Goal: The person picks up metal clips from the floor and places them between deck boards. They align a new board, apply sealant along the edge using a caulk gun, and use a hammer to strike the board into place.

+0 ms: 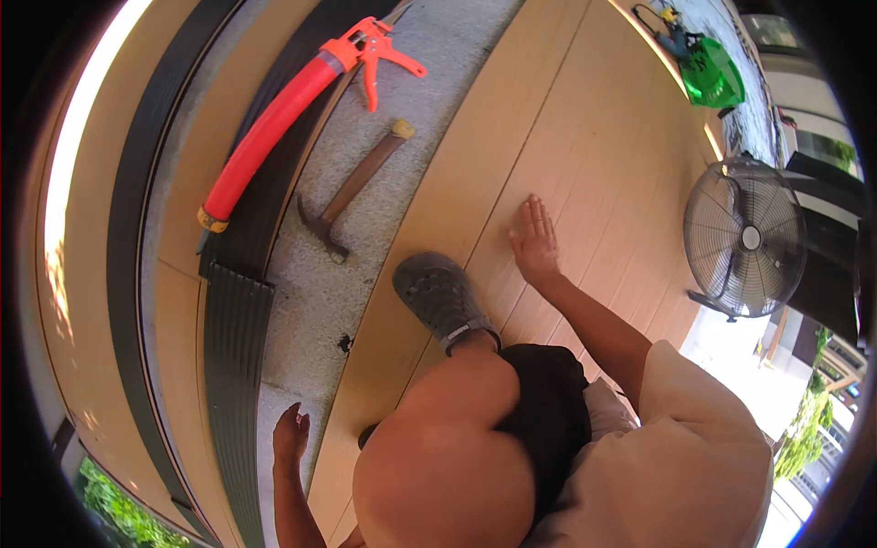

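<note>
My right hand (536,245) lies flat on the tan floor planks (585,137), its fingers stretched out, holding nothing. Lower left, my left hand (290,435) hovers over or near the strip of grey concrete (306,365), fingers loosely apart and nothing seen in them. On that concrete rests a claw hammer (352,190) with a wooden handle, its head toward me. An orange caulking gun (283,128) lies farther off, across dark ribbed boards (239,320), its trigger end pointing away. My foot in a dark clog (438,297) is planted on the planks between my hands.
A black round fan (747,239) stands at the right. Beyond it, at the far right, sit a green plastic container (711,73) and a dark tool with a cord (674,41). More tan boards (87,274) and dark strips run along the left.
</note>
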### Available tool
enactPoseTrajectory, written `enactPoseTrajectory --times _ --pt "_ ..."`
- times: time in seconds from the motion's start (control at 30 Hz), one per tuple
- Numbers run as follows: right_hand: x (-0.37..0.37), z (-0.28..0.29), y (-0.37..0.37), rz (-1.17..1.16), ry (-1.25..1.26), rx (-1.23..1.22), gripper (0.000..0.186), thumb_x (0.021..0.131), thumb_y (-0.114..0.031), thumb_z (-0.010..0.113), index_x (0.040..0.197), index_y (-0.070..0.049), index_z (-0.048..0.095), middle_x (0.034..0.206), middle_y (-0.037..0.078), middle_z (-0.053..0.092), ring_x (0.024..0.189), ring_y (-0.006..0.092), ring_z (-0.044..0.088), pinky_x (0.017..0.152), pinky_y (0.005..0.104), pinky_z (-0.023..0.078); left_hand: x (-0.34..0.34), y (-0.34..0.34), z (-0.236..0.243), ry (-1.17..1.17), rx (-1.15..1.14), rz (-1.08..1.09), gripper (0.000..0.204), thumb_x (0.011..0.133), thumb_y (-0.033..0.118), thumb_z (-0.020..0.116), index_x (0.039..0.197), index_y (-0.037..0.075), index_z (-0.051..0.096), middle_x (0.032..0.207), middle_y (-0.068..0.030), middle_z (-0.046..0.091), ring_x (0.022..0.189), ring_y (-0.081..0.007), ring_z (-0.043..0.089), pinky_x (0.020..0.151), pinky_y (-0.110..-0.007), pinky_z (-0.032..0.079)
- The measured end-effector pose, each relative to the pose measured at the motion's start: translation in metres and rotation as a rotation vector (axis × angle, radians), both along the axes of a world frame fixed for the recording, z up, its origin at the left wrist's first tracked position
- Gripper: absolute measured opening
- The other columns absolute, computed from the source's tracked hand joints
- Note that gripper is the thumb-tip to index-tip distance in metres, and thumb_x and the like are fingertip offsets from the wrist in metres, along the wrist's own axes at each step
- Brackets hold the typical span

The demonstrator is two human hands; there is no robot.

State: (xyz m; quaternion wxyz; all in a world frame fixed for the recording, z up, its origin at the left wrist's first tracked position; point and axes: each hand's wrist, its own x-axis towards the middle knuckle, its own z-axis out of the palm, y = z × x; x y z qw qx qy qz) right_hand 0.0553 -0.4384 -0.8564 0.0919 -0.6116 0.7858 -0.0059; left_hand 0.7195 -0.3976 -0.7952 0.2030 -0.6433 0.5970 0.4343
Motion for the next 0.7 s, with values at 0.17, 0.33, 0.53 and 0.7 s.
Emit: enactPoseTrajectory --times 0.17,0.33,0.53,0.7 --pt "0.014 0.020 -0.089 0.199 -0.110 -0.182 0.054 0.098 -0.018 0.061 0.143 0.007 0.047 0.154 0.026 0.042 0.146 0.0424 0.038 0.122 0.0501 0.032 0.015 -0.001 0.049 0.052 -0.050 -0.010 0.021 0.084 0.006 0.075 0.100 0.006 0.062 0.096 -0.0142 0.068 0.089 -0.0345 0.068 0.075 -0.043 0.055" --pt "0.069 0.020 -0.172 0.575 -0.261 -0.220 0.054 0.087 -0.004 0.061 0.139 0.006 0.050 0.148 0.024 0.047 0.139 0.0417 0.045 0.119 0.0473 0.037 0.033 0.031 0.088 0.036 -0.090 0.009 0.007 0.084 0.011 0.075 0.089 0.008 0.071 0.093 -0.0126 0.068 0.088 -0.0340 0.068 0.074 -0.044 0.055" --pt "0.120 0.012 -0.238 0.883 -0.226 -0.197 0.058 0.083 -0.003 0.062 0.140 0.005 0.051 0.145 0.023 0.051 0.137 0.0402 0.047 0.118 0.0470 0.038 0.045 0.102 0.072 -0.081 -0.047 0.014 0.021 0.096 0.024 0.063 0.107 0.010 0.073 0.096 -0.0181 0.070 0.093 -0.0390 0.067 0.082 -0.049 0.054" --pt "0.145 0.009 -0.250 0.984 -0.146 -0.110 0.056 0.084 -0.003 0.062 0.139 0.004 0.052 0.143 0.022 0.053 0.135 0.0397 0.048 0.116 0.0467 0.040 0.041 0.117 0.034 -0.210 -0.126 0.164 0.047 0.098 0.028 0.059 0.142 0.011 0.056 0.104 -0.0231 0.072 0.100 -0.0425 0.068 0.087 -0.051 0.055"
